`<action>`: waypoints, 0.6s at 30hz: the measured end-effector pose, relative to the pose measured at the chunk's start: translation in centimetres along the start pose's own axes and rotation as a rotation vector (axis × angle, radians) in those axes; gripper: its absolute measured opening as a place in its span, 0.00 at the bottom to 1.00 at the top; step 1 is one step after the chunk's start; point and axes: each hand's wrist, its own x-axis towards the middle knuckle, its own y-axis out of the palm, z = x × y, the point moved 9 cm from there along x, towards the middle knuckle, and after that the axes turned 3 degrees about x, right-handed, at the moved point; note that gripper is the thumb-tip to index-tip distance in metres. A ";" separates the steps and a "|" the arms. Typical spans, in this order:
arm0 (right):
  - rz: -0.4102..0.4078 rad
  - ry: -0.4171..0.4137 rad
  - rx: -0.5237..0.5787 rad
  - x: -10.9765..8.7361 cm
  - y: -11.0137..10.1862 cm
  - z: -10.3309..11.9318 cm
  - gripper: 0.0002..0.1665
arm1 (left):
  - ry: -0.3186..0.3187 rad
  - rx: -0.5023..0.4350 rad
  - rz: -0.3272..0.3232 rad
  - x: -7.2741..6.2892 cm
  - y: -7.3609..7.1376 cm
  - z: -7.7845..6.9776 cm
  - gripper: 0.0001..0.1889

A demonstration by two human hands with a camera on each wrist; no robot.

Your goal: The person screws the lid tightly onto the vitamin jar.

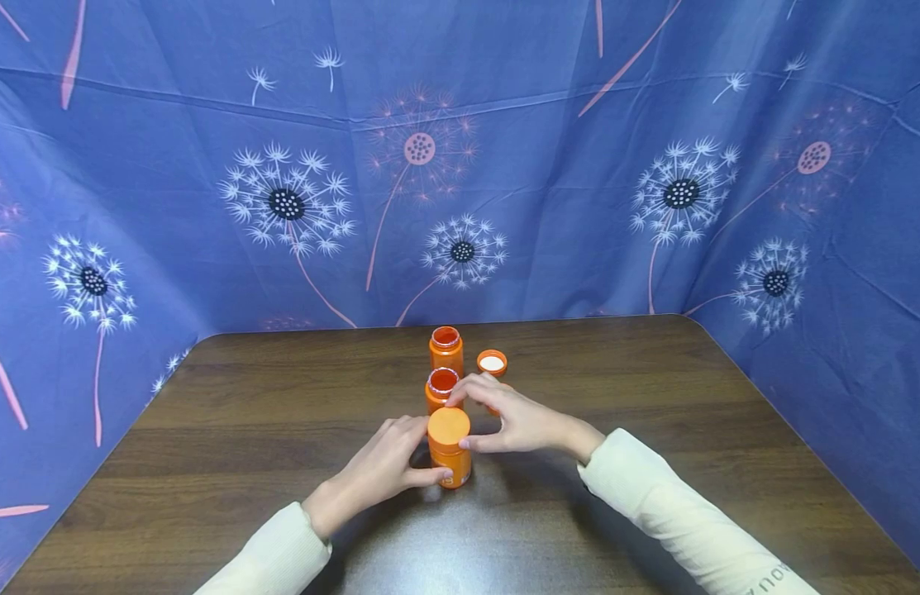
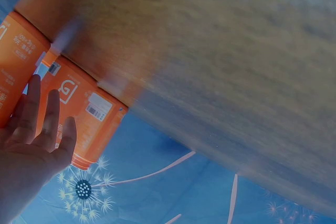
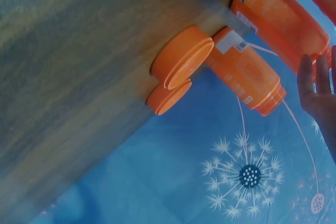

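In the head view, a capped orange bottle (image 1: pixel 450 469) stands nearest the person on the table. My left hand (image 1: pixel 381 467) grips its body from the left, thumb across the front and the other fingers round the far side. Over the top, my right hand (image 1: pixel 515 417) holds the orange screw cap (image 1: pixel 449 428), thumb at its right edge and fingertips at its far rim. Right behind stands an open orange bottle (image 1: pixel 436 398), partly hidden by the capped one. Its side also shows beyond the fingers (image 3: pixel 306 80) in the right wrist view.
A third orange bottle (image 1: pixel 446 357), uncapped, stands farthest back in the row. To its right an upturned orange lid (image 1: pixel 493 362) shows its white inside. Another orange lid (image 3: pixel 184 57) is mostly behind my right hand in the head view. A blue dandelion-print cloth (image 1: pixel 549 207) hangs behind the wooden table (image 1: pixel 281 397).
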 end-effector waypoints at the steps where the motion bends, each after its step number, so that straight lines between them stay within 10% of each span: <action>1: -0.009 0.012 0.006 0.0 0.0 -0.1 0.24 | 0.001 0.000 -0.001 0.0 0.0 0.0 0.28; 18: -0.147 0.015 0.021 -0.3 0.2 -0.4 0.28 | -0.003 0.002 -0.002 0.0 0.0 0.1 0.28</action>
